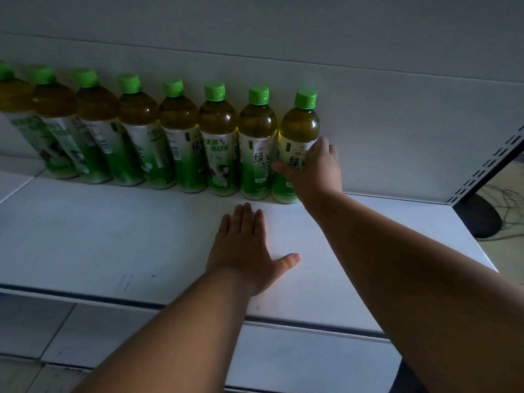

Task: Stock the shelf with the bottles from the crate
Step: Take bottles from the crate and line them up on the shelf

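While the left hand (243,251) is lying flat and open on the shelf (113,236), the right hand (312,171) is gripping the last of 8 bottles (297,143).

The right hand (310,168) covers the lower label of the end bottle (297,143). The leftmost bottle (11,109) is cut by the frame's left edge, and far-left labels are too blurred to read.
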